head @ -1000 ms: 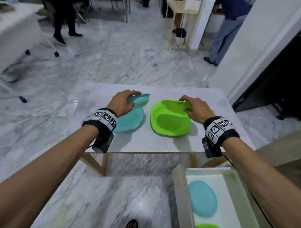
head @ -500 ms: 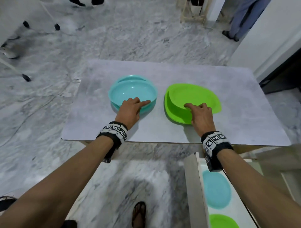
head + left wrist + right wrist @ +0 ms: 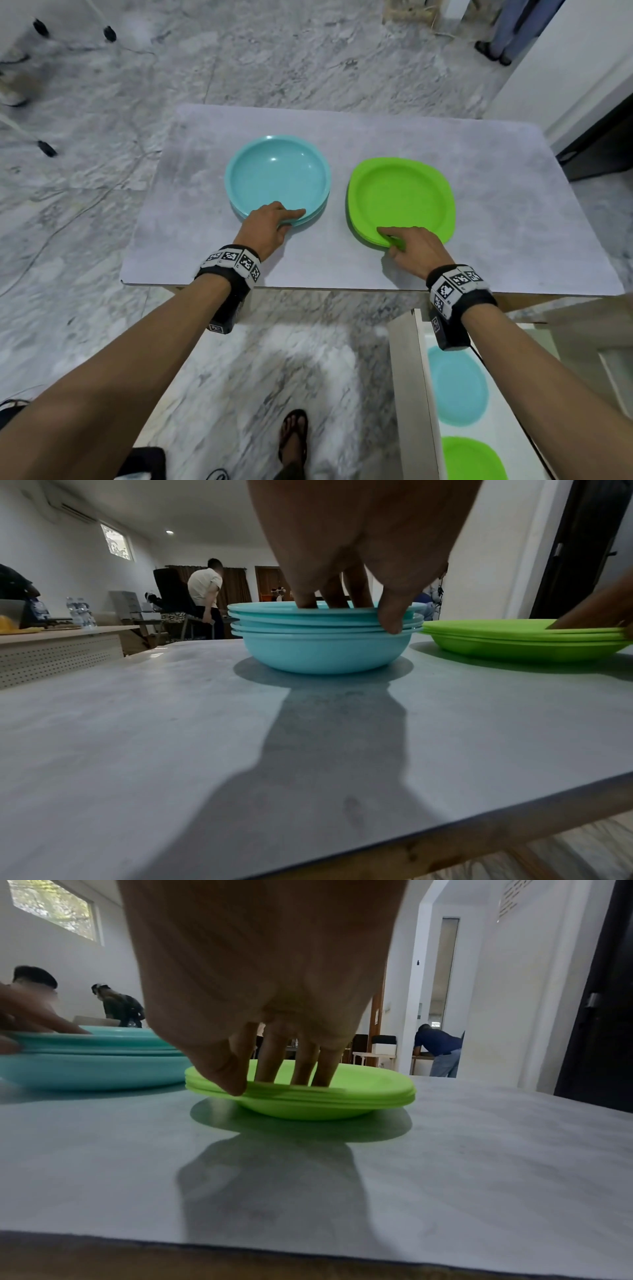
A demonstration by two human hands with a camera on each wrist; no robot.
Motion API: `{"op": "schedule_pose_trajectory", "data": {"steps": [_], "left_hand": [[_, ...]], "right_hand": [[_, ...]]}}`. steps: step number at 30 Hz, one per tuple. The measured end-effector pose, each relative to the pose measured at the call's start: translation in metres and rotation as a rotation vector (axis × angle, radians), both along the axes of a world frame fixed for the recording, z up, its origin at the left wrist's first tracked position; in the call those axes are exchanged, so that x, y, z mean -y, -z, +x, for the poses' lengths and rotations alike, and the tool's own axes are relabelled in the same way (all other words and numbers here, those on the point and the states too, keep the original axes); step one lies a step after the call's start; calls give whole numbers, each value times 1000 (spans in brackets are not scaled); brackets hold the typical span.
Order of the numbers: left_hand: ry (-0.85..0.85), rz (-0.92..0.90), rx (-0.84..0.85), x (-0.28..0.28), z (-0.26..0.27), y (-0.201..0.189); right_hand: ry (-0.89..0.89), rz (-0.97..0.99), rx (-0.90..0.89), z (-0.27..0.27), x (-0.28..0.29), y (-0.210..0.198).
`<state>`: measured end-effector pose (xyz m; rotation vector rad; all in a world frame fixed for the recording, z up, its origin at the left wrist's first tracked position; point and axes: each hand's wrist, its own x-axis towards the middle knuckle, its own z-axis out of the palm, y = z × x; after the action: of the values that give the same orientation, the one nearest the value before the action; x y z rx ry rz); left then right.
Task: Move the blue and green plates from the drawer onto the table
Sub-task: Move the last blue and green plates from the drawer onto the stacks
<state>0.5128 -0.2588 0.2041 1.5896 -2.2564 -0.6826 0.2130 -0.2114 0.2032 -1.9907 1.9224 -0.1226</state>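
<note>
Two stacks stand side by side on the grey table (image 3: 191, 246): blue plates (image 3: 277, 174) on the left and green plates (image 3: 400, 195) on the right. My left hand (image 3: 291, 219) pinches the near rim of the blue stack (image 3: 325, 642), fingers on top and thumb against the rims' side. My right hand (image 3: 388, 240) pinches the near rim of the green stack (image 3: 342, 1096) the same way. The open drawer (image 3: 406, 377) at the lower right holds one blue plate (image 3: 457, 390) and one green plate (image 3: 472, 459).
The table's near edge lies just below my wrists. My sandalled foot (image 3: 293, 435) stands on the marble floor beside the drawer. A person's legs (image 3: 496, 44) are at the far right, and a dark doorway (image 3: 603, 144) is right of the table.
A second ago both top plates were tilted above their stacks; now they lie flat on them. My hands have drawn back to the near rims, and the view has tipped downward.
</note>
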Motion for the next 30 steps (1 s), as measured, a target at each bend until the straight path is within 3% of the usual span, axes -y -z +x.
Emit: {"op": "schedule_pose_trajectory", "data": {"steps": [30], "left_hand": [[-4,-31,79,-16,-18,-8]], "right_hand": [[90,-71,38,-1,-17,2]]}}
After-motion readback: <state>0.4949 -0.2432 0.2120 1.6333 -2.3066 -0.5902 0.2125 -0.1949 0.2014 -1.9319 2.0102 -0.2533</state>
